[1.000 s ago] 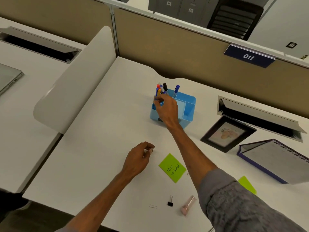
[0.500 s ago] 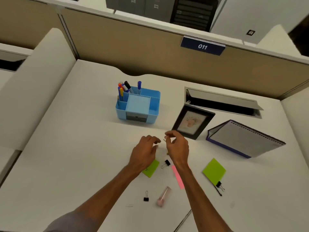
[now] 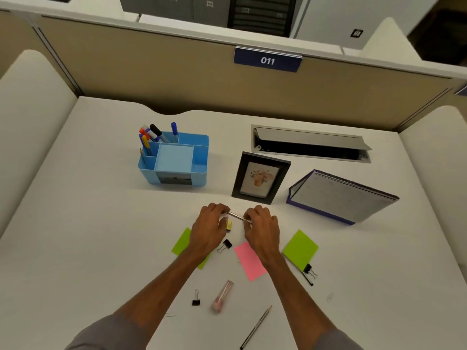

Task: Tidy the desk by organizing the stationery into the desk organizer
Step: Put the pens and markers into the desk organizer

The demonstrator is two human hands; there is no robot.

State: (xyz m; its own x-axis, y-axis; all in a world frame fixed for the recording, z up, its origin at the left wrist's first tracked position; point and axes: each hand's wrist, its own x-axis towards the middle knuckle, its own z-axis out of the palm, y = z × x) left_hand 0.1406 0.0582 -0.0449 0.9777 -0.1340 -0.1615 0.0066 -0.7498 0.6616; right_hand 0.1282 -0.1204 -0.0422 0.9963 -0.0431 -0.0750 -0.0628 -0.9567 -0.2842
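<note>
Two hands: one second ago the right hand [image 3: 262, 229] was at the desk organizer [image 3: 199, 174], back-left on the counter [image 3: 101, 236]; both now meet mid-counter, so I judge another item is being collected.
Left hand [image 3: 208, 231]: fingers curled round the left end of the silver stick [image 3: 236, 216].
Silver stick: bridges both hands, well apart from the organizer.
Right hand: fingers pinch its right end.

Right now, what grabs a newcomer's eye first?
At desk centre, the left hand and right hand pinch a thin silver stick between them. Behind them to the left stands the blue desk organizer, with markers in its rear left corner. A pink sticky note and green sticky notes lie by the wrists.
</note>
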